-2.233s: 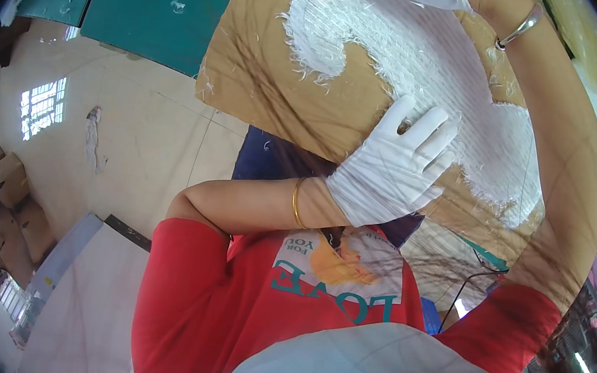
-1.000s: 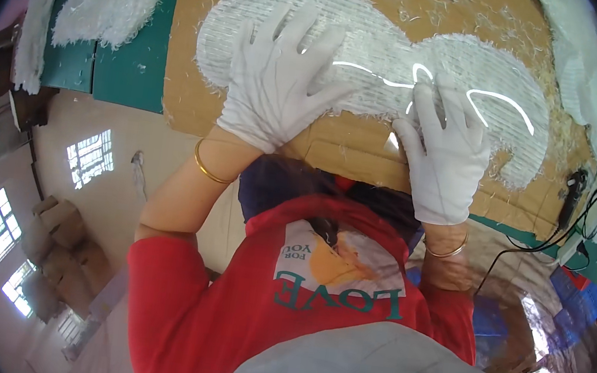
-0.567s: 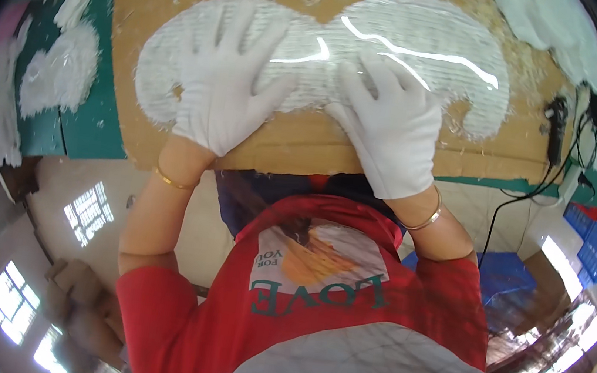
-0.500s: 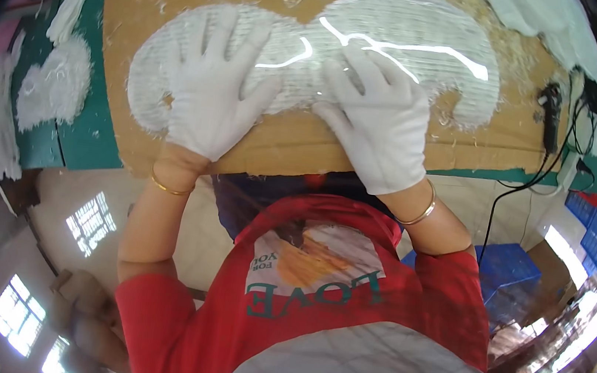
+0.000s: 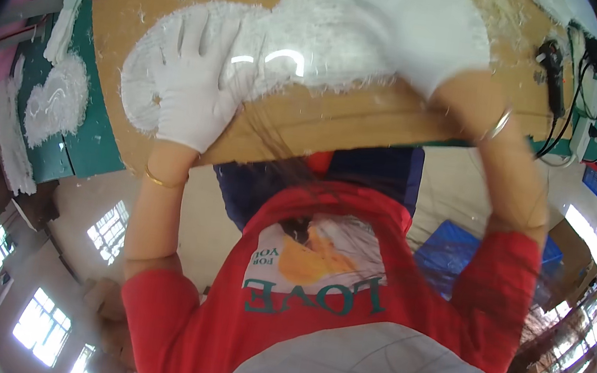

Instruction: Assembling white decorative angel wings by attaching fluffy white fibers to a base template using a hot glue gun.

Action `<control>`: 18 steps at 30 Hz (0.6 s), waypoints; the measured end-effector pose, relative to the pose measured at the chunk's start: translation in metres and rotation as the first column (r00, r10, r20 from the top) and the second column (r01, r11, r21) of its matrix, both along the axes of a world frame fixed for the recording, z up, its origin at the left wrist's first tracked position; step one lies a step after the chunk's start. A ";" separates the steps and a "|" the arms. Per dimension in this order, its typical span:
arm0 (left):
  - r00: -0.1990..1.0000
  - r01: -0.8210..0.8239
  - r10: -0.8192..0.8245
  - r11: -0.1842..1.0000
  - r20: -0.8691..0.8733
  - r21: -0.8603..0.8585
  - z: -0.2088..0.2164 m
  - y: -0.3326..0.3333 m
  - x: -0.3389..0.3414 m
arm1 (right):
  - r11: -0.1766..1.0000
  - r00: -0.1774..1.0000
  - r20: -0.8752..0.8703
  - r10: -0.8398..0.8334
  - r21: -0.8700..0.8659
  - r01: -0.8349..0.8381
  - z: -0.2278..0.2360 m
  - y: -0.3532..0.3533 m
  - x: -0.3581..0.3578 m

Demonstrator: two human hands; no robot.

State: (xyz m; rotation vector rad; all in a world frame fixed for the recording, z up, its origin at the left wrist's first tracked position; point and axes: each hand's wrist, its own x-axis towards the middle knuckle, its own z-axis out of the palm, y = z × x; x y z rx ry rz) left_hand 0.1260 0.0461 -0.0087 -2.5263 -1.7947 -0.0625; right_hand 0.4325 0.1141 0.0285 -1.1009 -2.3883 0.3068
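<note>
So the left hand (image 5: 194, 92) is gloved and open, palm down on the left end of the fringed white panel (image 5: 303, 30), fingers spread away from the body. Panel's lying on cardboard (image 5: 367, 114), running rightward under the open, blurry right hand (image 5: 428, 38), forearm angled up and inward. Can't tell if that one's touching.
</note>
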 end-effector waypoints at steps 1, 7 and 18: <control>1.000 0.008 -0.008 1.000 0.019 0.010 0.001 0.001 -0.002 | 0.982 0.963 -0.209 0.173 -0.036 -0.184 0.015 0.011 0.008; 0.993 0.006 -0.013 0.998 0.118 0.060 -0.007 0.004 0.003 | 0.956 0.979 0.066 -0.195 0.234 0.175 0.043 0.002 0.042; 0.972 0.095 -0.118 0.988 0.201 0.121 -0.009 0.006 0.004 | 0.981 0.971 0.237 -0.030 0.194 -0.017 -0.034 -0.047 0.051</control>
